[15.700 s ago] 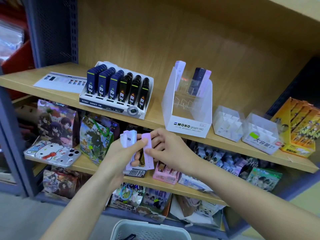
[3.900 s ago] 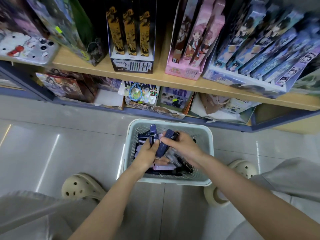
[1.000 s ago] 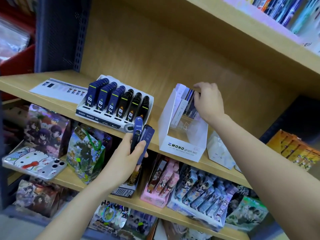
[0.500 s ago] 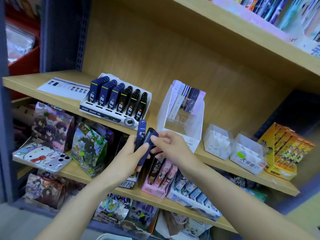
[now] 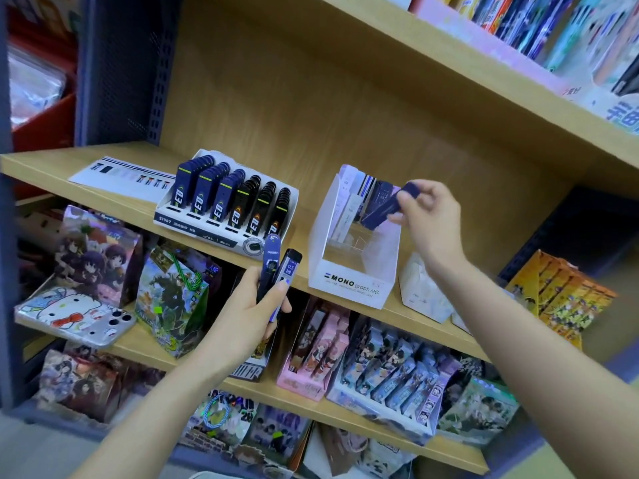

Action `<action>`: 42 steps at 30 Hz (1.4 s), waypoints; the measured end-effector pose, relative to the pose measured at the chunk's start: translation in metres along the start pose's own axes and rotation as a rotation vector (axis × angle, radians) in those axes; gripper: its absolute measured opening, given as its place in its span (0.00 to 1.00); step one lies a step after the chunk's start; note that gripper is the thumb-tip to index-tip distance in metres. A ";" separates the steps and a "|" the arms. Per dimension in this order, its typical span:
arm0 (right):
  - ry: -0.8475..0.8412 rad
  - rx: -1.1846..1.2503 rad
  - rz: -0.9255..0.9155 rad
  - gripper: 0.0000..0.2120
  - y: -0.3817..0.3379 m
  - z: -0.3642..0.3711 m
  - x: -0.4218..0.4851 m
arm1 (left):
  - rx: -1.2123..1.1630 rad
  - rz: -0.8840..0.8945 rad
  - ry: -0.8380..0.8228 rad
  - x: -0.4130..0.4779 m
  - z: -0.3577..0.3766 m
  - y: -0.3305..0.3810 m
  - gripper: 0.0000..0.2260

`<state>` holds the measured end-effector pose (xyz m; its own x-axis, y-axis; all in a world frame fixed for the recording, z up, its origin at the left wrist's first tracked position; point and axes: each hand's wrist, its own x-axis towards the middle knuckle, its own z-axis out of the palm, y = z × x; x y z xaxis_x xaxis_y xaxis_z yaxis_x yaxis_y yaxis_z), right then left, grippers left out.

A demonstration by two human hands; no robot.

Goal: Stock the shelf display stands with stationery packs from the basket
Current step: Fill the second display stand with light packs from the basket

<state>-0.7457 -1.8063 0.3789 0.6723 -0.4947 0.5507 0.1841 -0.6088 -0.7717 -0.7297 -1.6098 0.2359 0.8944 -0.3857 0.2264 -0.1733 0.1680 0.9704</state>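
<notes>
Now my right hand [image 5: 428,216] pinches a dark blue lead case [image 5: 387,209], tilted over the far row of the MONO stand [image 5: 352,281]; I should square it upright before lowering. My left hand [image 5: 256,305] grips two more cases [image 5: 280,267], nearer and to the left.

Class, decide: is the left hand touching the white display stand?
Apart. Head view shows bare shelf between the left hand and the white display stand.

Shelf [image 5: 62,160] was pale wood grain. Stand [image 5: 352,281] was white with black lettering, the pack [image 5: 389,208] at it navy. Tray [image 5: 207,233] had navy packs [image 5: 207,188] left, black packs [image 5: 262,205] right, all lime-striped. The two packs [image 5: 276,271] lower down were blue, one black-topped.
</notes>
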 end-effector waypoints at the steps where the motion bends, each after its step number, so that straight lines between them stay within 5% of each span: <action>1: 0.045 -0.010 -0.024 0.05 0.003 -0.002 0.013 | 0.000 -0.001 -0.001 0.001 0.001 0.000 0.07; 6: 0.131 -0.059 -0.083 0.05 0.016 0.002 0.055 | -0.005 0.008 -0.008 0.004 0.004 0.000 0.04; 21: -0.118 -0.544 -0.207 0.09 0.023 0.009 0.089 | -0.039 -0.017 -0.027 0.011 0.008 -0.003 0.04; 27: -0.044 -0.672 -0.331 0.11 0.035 0.009 0.087 | -0.049 -0.017 -0.031 0.012 0.009 -0.003 0.03; 34: -0.005 -0.395 -0.153 0.08 0.040 0.003 0.088 | -0.058 -0.027 -0.021 0.012 0.008 -0.003 0.03; 42: -0.191 -0.549 -0.279 0.09 0.029 0.000 0.094 | -0.042 -0.028 -0.027 0.014 0.011 -0.008 0.04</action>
<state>-0.6772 -1.8707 0.4090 0.7775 -0.1831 0.6017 0.0114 -0.9524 -0.3045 -0.7204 -1.6261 0.2325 0.8869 -0.4153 0.2021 -0.1305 0.1943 0.9722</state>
